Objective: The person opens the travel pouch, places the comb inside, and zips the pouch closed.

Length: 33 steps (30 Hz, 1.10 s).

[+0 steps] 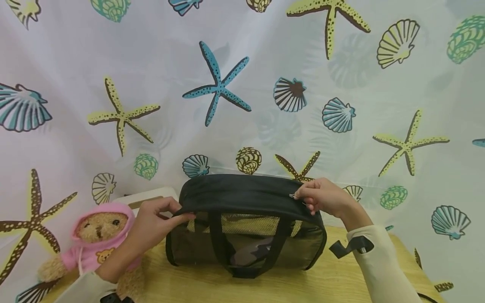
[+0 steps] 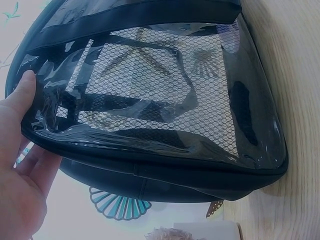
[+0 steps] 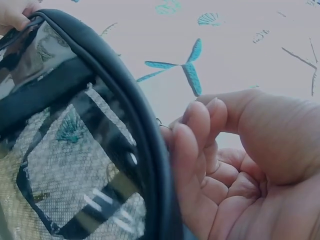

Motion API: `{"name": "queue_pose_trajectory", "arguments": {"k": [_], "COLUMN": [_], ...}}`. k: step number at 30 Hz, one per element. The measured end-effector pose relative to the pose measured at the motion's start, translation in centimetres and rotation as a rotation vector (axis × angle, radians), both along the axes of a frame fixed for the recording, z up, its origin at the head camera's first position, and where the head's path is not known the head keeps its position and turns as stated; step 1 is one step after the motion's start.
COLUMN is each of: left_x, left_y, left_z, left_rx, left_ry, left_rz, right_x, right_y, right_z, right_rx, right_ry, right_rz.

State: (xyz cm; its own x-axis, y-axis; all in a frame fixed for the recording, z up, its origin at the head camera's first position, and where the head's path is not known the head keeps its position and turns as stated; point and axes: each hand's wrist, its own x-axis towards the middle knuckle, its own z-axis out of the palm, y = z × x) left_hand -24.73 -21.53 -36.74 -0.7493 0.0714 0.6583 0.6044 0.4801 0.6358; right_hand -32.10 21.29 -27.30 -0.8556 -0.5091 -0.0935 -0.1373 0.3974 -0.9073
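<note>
A black bag (image 1: 246,198) with clear panels, a mesh panel and dark straps stands upright on the wooden table. My left hand (image 1: 161,216) pinches its top left edge between thumb and fingers; the left wrist view has the thumb (image 2: 27,92) on the clear side. At the top right, my right hand (image 1: 326,198) pinches the small metal zipper pull (image 1: 292,195). In the right wrist view the fingers curl close beside the bag's black rim (image 3: 145,120). Something dark and pinkish (image 1: 251,253) shows through the front panel.
A teddy bear (image 1: 100,231) in a pink hoodie sits left of the bag, beside my left forearm. Behind the bag's left end is a white box-like object (image 1: 151,194). A curtain (image 1: 242,134) printed with shells and starfish hangs behind the wooden table (image 1: 212,288).
</note>
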Motion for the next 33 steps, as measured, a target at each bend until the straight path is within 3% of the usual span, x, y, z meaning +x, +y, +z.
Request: {"name": "queue_pose_trajectory", "arguments": {"k": [16, 33], "left_x": [0.1, 0.1], "left_y": [0.1, 0.1], "left_z": [0.0, -0.1], "left_rx": [0.019, 0.006], "left_ry": [-0.012, -0.019], "left_rz": [-0.013, 0.009], "right_x": [0.4, 1.0], "right_y": [4.3, 6.8], "right_z": [-2.3, -5.1], "right_rx": [-0.107, -0.191], "right_ry": [0.004, -0.062], "right_rz": [0.01, -0.072]}}
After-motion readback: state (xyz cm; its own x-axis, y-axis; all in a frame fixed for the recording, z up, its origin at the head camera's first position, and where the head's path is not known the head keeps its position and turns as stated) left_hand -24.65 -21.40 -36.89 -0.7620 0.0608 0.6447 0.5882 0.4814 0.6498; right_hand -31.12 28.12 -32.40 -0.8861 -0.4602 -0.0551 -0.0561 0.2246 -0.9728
